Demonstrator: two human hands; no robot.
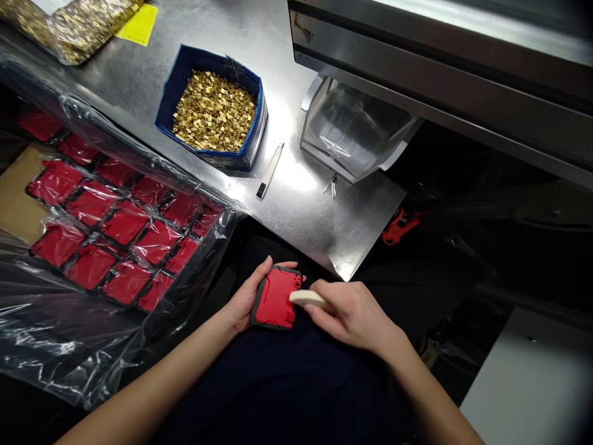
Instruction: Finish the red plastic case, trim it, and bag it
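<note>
Dark clothing [296, 389] backs the left hand [245, 300], clasping a flat red-and-black case [275, 296], and the right hand [354, 312], curled round a cream tool [308, 299]. Beyond: plastic-lined box [60, 340] of similar red pieces [125, 222], blue bin [222, 161] of brass-coloured bits [217, 111].

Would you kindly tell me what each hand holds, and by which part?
The left hand holds a red-and-black panel by its left side; the right hand grips a cream tool by the end farther from the panel.
</note>
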